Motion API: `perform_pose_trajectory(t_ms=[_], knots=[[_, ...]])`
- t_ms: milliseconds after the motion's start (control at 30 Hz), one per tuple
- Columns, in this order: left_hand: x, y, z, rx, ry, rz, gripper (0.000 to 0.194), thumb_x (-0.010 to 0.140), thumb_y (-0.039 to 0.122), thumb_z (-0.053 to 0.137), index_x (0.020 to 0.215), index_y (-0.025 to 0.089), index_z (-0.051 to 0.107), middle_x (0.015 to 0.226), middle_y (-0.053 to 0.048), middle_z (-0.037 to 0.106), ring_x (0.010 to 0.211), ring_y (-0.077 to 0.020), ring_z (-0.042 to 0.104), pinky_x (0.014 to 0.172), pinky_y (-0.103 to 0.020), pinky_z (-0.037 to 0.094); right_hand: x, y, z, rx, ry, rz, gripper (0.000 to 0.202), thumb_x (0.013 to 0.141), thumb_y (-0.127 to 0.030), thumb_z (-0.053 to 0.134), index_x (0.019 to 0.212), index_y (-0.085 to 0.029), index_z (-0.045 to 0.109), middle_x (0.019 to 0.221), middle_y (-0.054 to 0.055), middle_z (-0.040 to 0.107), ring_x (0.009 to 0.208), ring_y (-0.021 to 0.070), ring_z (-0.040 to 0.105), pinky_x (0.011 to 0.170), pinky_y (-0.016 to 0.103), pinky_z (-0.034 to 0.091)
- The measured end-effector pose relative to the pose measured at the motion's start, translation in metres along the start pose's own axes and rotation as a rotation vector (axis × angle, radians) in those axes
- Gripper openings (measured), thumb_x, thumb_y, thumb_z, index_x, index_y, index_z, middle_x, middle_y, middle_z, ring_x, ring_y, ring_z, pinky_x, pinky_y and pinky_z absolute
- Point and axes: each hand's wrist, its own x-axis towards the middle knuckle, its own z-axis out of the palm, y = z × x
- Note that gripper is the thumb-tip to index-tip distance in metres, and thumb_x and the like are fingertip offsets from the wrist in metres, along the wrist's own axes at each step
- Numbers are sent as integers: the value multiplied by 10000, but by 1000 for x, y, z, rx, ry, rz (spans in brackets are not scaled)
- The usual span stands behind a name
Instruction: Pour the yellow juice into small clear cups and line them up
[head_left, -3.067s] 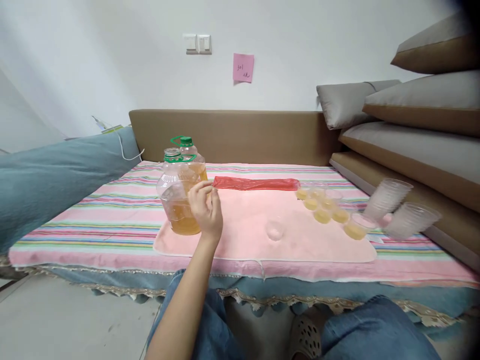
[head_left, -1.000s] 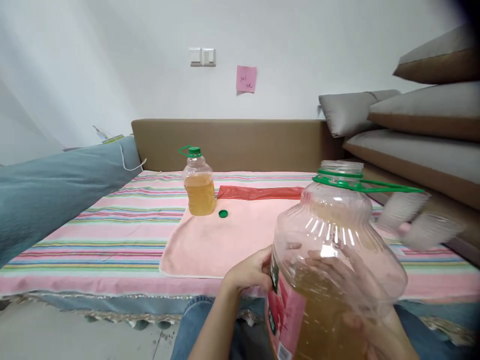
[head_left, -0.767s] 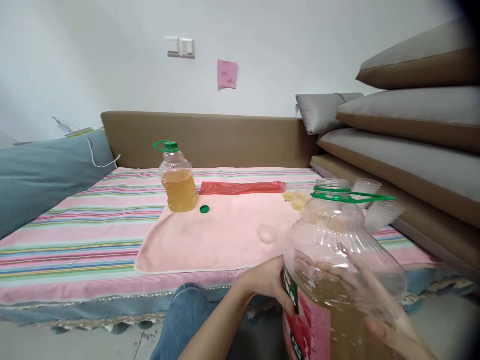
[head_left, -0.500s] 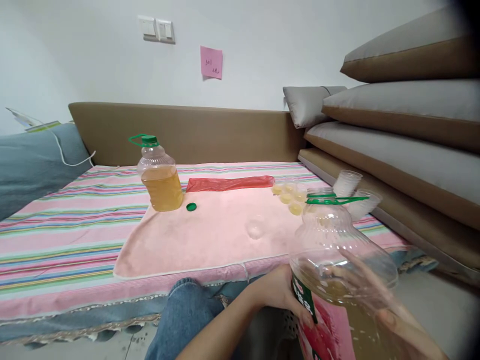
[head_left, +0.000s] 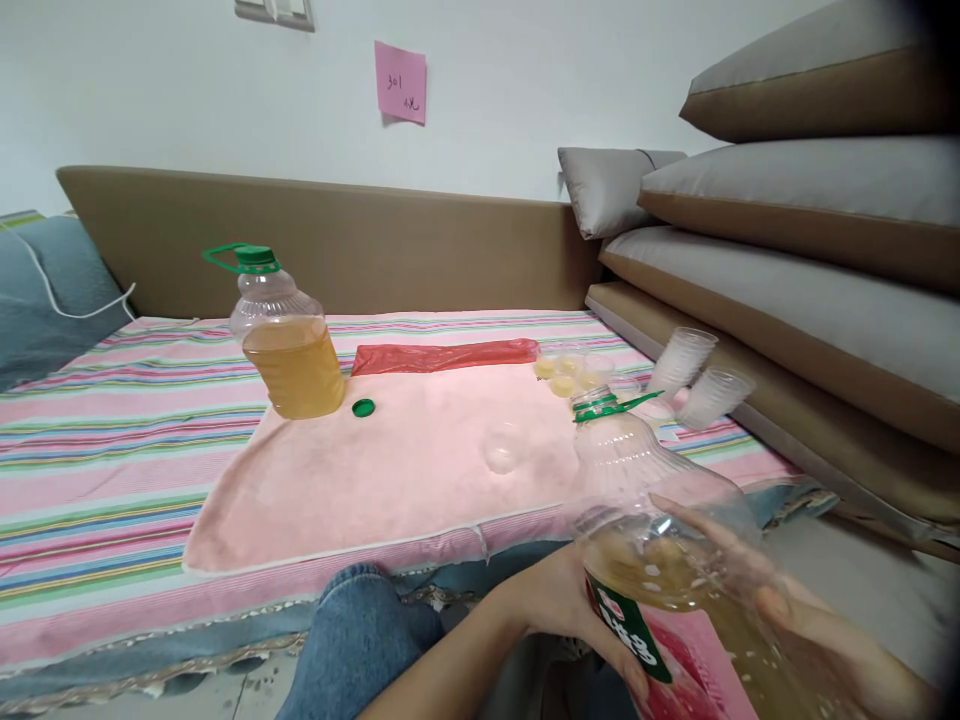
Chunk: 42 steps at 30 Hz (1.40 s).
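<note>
A large clear bottle (head_left: 652, 560) of yellowish drink, uncapped with a green neck ring, is held between both hands at the lower right, its neck tilted left. My left hand (head_left: 570, 605) grips its near left side by the pink label. Round its right side wraps my right hand (head_left: 795, 600), partly seen through the plastic. A clear cup (head_left: 502, 449) stands alone on the pink towel (head_left: 405, 480), left of the bottle's neck. Several cups of yellow drink (head_left: 564, 378) stand behind the neck. The green cap (head_left: 364, 407) lies on the towel.
A second, capped bottle (head_left: 292, 365) stands at the left. A red plastic bag (head_left: 442, 356) lies along the towel's back edge. Stacked cups (head_left: 681, 362) lean at the right, beside piled cushions (head_left: 787, 280). My knee (head_left: 360, 640) is below.
The held bottle has tipped further to the left, its neck nearer the lone cup, and its liquid has shifted. The whole view has also moved somewhat.
</note>
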Motion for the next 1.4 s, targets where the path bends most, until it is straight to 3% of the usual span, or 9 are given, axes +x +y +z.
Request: perform_pose_trajectory(t_ms=[167, 433, 567, 700, 867, 1067, 1233, 1400], knots=[[4, -14, 0, -74, 116, 73, 898, 342, 362, 902, 1175, 147, 644, 1203, -120, 651, 1205, -328, 535, 1098, -471, 335, 2, -19, 5, 163, -9, 131, 734, 678, -603, 653, 1360, -401, 470, 1426, -9, 515, 1370, 332, 356, 1098, 473, 349], [9, -31, 10, -212, 253, 47, 1029, 236, 363, 913, 1198, 136, 628, 1182, -146, 660, 1220, -366, 517, 1093, -482, 339, 13, -28, -13, 22, -105, 87, 585, 765, -526, 616, 1329, -417, 508, 1514, -84, 363, 1427, 283, 220, 1158, 419, 248], [10, -45, 16, -322, 326, -5, 1004, 145, 371, 905, 1087, 107, 681, 1077, -165, 698, 1165, -403, 551, 1054, -523, 369, 18, -27, -24, -84, -141, 104, 598, 777, -539, 601, 1350, -424, 474, 1520, -96, 349, 1433, 279, 210, 1161, 408, 254], [9, -58, 20, -422, 375, -20, 1036, 121, 337, 910, 1104, 114, 669, 1033, -163, 707, 1157, -409, 556, 1045, -548, 362, 22, -30, -25, -112, -151, 139, 605, 783, -546, 596, 1360, -435, 452, 1509, -93, 373, 1408, 290, 286, 1136, 408, 322], [8, -65, 20, -479, 414, 19, 1002, 117, 260, 920, 1079, 122, 677, 1008, -147, 711, 1123, -393, 578, 1039, -546, 361, 28, -37, -19, -148, -84, 126, 573, 753, -530, 639, 1303, -401, 542, 1440, -50, 490, 1348, 328, 397, 1094, 436, 388], [6, -71, 20, -528, 463, -1, 870, 160, 291, 926, 984, 130, 697, 895, -91, 717, 1041, -347, 623, 1025, -547, 369, 33, -42, -19, -261, -92, 122, 512, 798, -505, 601, 1288, -362, 571, 1460, -31, 467, 1385, 311, 333, 1130, 426, 312], [5, -69, 23, -534, 461, 13, 891, 257, 344, 929, 1080, 133, 663, 1023, -140, 708, 1071, -332, 619, 1035, -519, 372, 37, -43, -23, -243, -130, 158, 561, 797, -492, 602, 1332, -337, 532, 1483, -12, 438, 1401, 321, 291, 1140, 450, 287], [5, -67, 23, -563, 427, 88, 843, 346, 326, 926, 1121, 153, 641, 1031, -118, 712, 1144, -317, 589, 1070, -507, 338, 38, -45, -21, -210, -145, 168, 520, 823, -467, 588, 1325, -341, 539, 1492, -24, 428, 1409, 302, 278, 1147, 421, 277]])
